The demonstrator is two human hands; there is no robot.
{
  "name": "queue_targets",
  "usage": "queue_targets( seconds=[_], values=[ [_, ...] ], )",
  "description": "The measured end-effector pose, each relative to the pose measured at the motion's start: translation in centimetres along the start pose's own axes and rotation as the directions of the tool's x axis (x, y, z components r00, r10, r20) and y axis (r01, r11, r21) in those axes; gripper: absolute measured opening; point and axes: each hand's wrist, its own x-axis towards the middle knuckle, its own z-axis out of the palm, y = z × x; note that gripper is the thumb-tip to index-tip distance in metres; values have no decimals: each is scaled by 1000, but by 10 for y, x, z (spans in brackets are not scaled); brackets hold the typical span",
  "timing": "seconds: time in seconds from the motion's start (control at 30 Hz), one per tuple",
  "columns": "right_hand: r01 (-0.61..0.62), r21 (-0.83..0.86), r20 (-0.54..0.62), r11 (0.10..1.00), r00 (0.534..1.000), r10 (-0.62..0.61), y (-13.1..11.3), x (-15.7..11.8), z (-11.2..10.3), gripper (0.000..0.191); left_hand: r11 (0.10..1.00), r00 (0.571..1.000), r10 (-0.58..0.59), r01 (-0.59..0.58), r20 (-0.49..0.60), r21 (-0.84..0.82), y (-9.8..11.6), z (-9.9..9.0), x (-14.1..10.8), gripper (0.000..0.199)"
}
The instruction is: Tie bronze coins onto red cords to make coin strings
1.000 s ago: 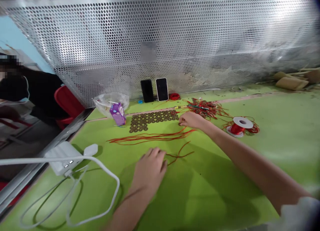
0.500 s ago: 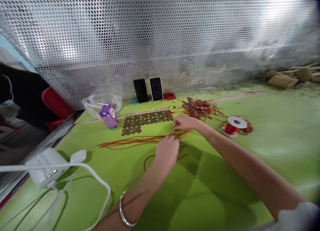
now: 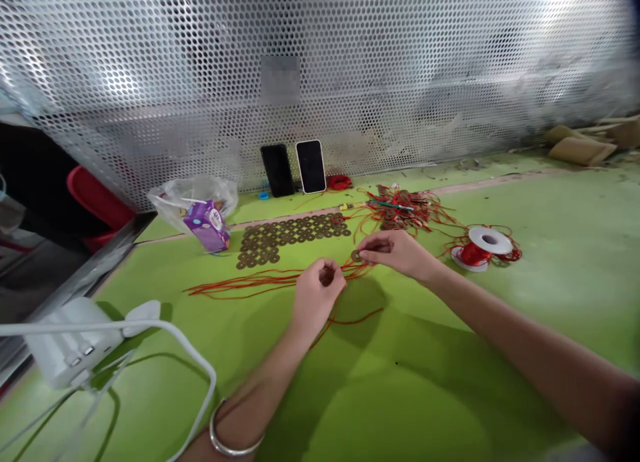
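Note:
Between the thumb and fingers of my right hand (image 3: 393, 252) is a round brown coin (image 3: 355, 256) with a hole. My left hand (image 3: 319, 290) is closed in a pinch on a red cord (image 3: 331, 321), whose loose part hangs down and curves over the green table. Behind and under the hands lies a bundle of long red cords (image 3: 240, 284). Rows of similar coins (image 3: 287, 235) lie flat beyond the bundle. A tangled heap of red cords and knotted coins (image 3: 405, 207) sits past my right hand.
A white spool of red cord (image 3: 483, 247) stands at right. Two phones (image 3: 311, 167) lean against the perforated metal panel (image 3: 350, 69). At left are a purple carton (image 3: 207, 225), a plastic bag (image 3: 170, 199), and a white power strip (image 3: 75, 342) with cables.
My right hand has turned, bringing the coin into clear sight. My left hand has rolled into a visible pinch, and the cord below it has shifted. The view has moved slightly.

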Motion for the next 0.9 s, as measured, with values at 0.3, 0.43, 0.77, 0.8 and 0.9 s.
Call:
queue_targets(
  seconds=[0.3,0.43,0.77,0.8,0.9],
  values=[
    [133,-67,-116,989,983,-140,-13,-11,8,16,998,999,-29,31,-39,49,4,2,-2,4],
    [232,-231,-141,945,953,-269,-13,-17,13,11,998,999,-13,15,-40,65,2,3,-2,3],
    [540,-609,3,581,734,-679,-14,-26,22,13,998,999,7,-4,-41,69,-2,3,-3,5],
    [543,-616,18,570,734,-679,-14,-27,22,13,998,999,7,-4,-40,68,-1,3,-3,5],
    [535,-629,45,563,749,-661,-15,-30,23,16,997,999,7,-4,-47,78,0,4,-3,7]
  ],
)
